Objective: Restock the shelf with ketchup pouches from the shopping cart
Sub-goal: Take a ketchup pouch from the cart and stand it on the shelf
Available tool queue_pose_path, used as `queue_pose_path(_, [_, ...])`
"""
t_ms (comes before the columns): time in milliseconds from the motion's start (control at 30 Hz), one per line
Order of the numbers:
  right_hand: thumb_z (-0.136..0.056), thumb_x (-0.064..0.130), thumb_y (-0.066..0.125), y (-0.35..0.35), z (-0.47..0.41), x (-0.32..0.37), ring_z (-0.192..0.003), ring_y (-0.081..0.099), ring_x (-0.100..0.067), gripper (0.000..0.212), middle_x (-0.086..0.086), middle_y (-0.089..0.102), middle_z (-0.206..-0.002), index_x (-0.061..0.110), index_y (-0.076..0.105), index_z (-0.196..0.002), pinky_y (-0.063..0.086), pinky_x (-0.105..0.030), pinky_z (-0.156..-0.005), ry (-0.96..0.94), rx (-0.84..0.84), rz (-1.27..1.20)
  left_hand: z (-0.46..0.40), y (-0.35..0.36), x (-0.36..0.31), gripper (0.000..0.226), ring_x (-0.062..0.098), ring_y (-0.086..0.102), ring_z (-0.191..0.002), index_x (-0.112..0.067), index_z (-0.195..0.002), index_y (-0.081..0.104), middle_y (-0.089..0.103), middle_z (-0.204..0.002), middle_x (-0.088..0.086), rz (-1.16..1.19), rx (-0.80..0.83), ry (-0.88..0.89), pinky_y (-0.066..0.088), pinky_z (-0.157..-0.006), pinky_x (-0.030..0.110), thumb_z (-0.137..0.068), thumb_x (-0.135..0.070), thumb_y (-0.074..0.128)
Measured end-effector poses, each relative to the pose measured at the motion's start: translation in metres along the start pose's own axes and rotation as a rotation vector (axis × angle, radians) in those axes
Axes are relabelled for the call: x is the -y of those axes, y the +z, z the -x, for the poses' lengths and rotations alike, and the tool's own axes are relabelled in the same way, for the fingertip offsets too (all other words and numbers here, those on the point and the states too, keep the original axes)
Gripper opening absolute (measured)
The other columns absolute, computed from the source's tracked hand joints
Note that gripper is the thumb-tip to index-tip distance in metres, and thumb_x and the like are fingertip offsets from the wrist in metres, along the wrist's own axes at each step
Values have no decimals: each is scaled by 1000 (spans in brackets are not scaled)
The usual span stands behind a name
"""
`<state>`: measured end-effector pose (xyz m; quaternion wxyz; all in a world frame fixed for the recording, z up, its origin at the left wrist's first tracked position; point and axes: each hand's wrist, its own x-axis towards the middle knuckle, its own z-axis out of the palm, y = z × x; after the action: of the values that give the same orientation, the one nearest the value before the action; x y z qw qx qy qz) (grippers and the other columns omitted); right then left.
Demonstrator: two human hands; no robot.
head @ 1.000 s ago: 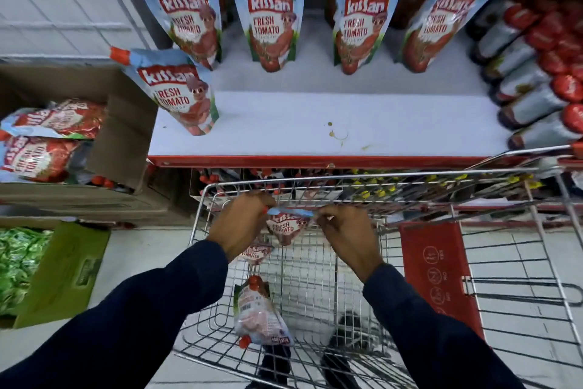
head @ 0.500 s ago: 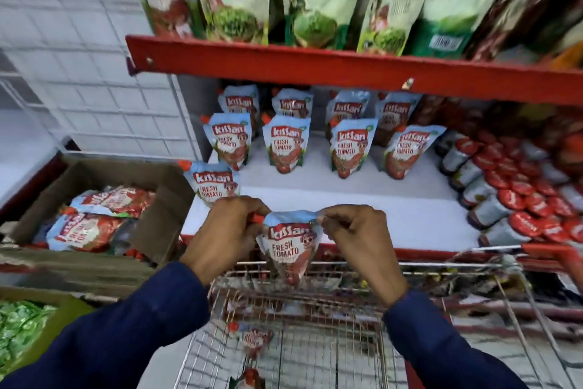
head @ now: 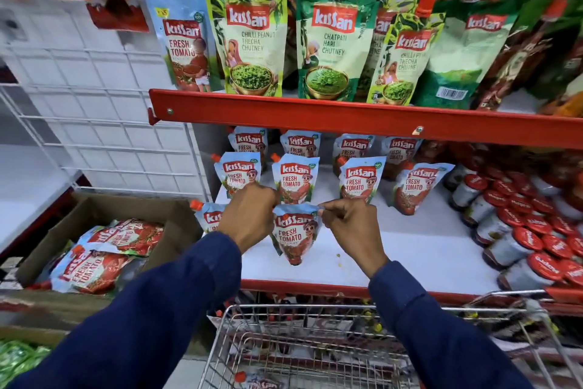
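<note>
Both hands hold one blue-and-red Kissan Fresh Tomato ketchup pouch by its top corners, upright over the white shelf. My left hand pinches the top left corner and my right hand the top right. Whether the pouch's bottom touches the shelf I cannot tell. Another pouch stands just left, half hidden by my left hand. Several more pouches stand in rows behind. The wire shopping cart is below, with one pouch showing at its bottom.
A red shelf lip hangs above the pouch rows, carrying green chutney pouches. Red-capped jars fill the shelf's right side. A cardboard box holding ketchup pouches sits at the left, beside a white wire grid.
Both hands have lifted the pouch out of the cart and carried it up and forward over the shelf. The view has tilted up, showing the upper shelf.
</note>
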<state>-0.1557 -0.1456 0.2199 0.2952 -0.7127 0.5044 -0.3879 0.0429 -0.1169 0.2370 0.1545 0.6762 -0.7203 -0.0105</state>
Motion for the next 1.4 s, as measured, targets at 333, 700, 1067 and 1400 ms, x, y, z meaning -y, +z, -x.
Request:
queue_pose_path(333, [-85, 3, 68, 20, -12, -18, -60, 59, 20, 14, -10, 78, -89, 6, 77, -94, 42, 4, -58, 37, -18, 10, -20, 16, 8, 22, 35, 66, -91, -6, -107, 71, 70, -106, 15, -16, 45, -9, 55, -73, 36, -86, -3, 66])
queue_pose_path(700, [-84, 4, 69, 20, -19, -26, -63, 59, 7, 12, -10, 78, -90, 5, 77, -93, 42, 5, -59, 74, -16, 54, -25, 21, 9, 24, 32, 66, -100, -6, -118, 68, 70, -115, 15, 63, 74, 11, 49, -76, 28, -96, -4, 57])
queue_pose_path(1067, [-85, 5, 68, 21, -21, -28, -63, 59, 5, 15, -9, 78, -92, 6, 77, -97, 41, 5, -59, 66, 11, 77, -27, 18, 9, 23, 31, 67, -99, -5, -110, 69, 71, -110, 15, 106, 138, -33, 49, -75, 28, -94, 2, 56])
queue_pose_path(1400, [-85, 7, 68, 24, -19, -25, -80, 68, -10, 17, -8, 78, -100, 7, 76, -100, 43, 3, -66, 52, 22, 100, -26, 19, 11, 26, 33, 66, -102, -7, -119, 67, 71, -116, 14, 102, 169, -36, 54, -80, 32, -94, -3, 59])
